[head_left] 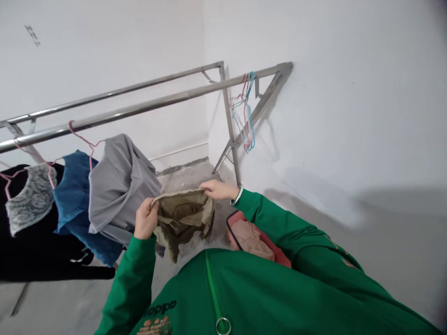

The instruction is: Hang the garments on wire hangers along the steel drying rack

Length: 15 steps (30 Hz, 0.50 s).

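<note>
A khaki garment [181, 211], perhaps trousers or shorts, is stretched by its upper edge between my two hands. My left hand [145, 218] pinches the left end of that edge, thumb on top. At the right end my right hand [220, 190], with a silver bangle at the wrist, grips the same edge. The opening gapes toward me, and the lower part hangs in crumpled folds. Close to my left hand hangs a grey top [120, 186] on a pink hanger [91, 146].
A metal drying rack [157, 101] runs across toward the white wall. A blue garment [75, 186] and a black one with lace [33, 195] hang at left. Several pink and blue hangers [248, 116] hang at its right end. Below my right arm, a red basket [279, 256] holds pale pink cloth [249, 237].
</note>
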Motion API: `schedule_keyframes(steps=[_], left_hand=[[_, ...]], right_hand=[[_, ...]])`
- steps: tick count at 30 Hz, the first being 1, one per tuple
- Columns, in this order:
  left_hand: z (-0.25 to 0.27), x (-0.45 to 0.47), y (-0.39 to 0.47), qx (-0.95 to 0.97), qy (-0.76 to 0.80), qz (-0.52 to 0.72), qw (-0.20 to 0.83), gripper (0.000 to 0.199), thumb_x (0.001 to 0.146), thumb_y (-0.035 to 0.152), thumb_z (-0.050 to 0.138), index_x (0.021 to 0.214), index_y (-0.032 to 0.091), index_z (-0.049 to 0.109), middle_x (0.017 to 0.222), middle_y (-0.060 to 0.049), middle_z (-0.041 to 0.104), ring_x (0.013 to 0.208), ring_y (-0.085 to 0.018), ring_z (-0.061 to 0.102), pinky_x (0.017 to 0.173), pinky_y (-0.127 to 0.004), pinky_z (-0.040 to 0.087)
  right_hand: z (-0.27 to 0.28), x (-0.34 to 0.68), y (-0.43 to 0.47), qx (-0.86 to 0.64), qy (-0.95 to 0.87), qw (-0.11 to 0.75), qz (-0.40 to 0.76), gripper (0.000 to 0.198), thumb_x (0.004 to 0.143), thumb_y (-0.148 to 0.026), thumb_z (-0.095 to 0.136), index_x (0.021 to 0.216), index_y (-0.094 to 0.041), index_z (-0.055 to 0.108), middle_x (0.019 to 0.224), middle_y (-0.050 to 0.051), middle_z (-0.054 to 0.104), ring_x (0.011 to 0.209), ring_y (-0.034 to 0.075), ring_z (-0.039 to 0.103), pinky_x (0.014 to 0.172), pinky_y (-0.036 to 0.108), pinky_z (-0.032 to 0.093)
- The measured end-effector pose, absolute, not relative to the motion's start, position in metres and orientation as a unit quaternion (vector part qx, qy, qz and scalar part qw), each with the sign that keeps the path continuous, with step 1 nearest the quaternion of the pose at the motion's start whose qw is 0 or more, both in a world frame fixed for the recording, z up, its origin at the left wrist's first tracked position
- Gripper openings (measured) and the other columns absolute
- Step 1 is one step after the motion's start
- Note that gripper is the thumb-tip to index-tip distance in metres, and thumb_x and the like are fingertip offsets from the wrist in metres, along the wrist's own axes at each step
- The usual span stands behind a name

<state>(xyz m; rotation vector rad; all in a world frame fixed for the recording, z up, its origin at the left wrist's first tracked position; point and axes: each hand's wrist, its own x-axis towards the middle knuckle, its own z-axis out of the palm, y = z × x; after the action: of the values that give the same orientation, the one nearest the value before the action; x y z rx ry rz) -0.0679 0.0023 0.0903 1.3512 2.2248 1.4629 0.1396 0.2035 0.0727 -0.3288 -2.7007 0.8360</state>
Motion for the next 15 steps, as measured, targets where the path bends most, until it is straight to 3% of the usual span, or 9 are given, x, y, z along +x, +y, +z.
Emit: schedule_keyframes(steps=[3, 5, 10, 15], left_hand=[[0.098, -0.061, -0.004, 0.337, 0.699, 0.602, 0.19, 0.028, 0.068, 0.046, 0.062, 0.07, 0.018, 0.06, 0.057, 0.004, 0.054, 0.053, -0.01, 0.048, 0.051, -0.02, 0.039], [0.106, -0.055, -0.011, 0.268, 0.668, 0.651, 0.239, 0.031, 0.061, 0.045, 0.068, 0.072, 0.018, 0.06, 0.056, 0.004, 0.056, 0.051, -0.011, 0.05, 0.05, -0.021, 0.041], [0.119, -0.045, -0.033, 0.173, 0.661, 0.682, 0.262, 0.031, 0.051, 0.039, 0.073, 0.072, 0.018, 0.062, 0.051, 0.006, 0.056, 0.047, -0.013, 0.054, 0.046, -0.022, 0.043], [0.12, -0.041, -0.044, 0.143, 0.671, 0.699, 0.204, 0.026, 0.052, 0.037, 0.069, 0.07, 0.019, 0.062, 0.05, 0.005, 0.058, 0.046, -0.014, 0.057, 0.046, -0.024, 0.047]], right_hand=[[0.086, 0.14, 0.211, -0.078, -0.938, 0.152, 0.302, 0.022, 0.079, -0.012, 0.051, 0.095, -0.015, 0.065, 0.088, 0.006, 0.069, 0.077, 0.015, 0.061, 0.076, 0.027, 0.047], [0.107, 0.146, 0.224, -0.113, -0.934, 0.201, 0.273, 0.019, 0.082, -0.017, 0.052, 0.096, -0.014, 0.064, 0.093, 0.008, 0.069, 0.082, 0.015, 0.061, 0.078, 0.027, 0.046], [0.187, 0.186, 0.283, -0.394, -0.838, 0.374, 0.057, 0.031, 0.089, -0.041, 0.051, 0.101, -0.014, 0.061, 0.091, 0.01, 0.067, 0.083, 0.02, 0.061, 0.074, 0.03, 0.044], [0.218, 0.212, 0.335, -0.529, -0.797, 0.268, -0.113, 0.05, 0.087, -0.052, 0.051, 0.105, -0.007, 0.062, 0.102, 0.021, 0.066, 0.095, 0.031, 0.062, 0.078, 0.038, 0.045]])
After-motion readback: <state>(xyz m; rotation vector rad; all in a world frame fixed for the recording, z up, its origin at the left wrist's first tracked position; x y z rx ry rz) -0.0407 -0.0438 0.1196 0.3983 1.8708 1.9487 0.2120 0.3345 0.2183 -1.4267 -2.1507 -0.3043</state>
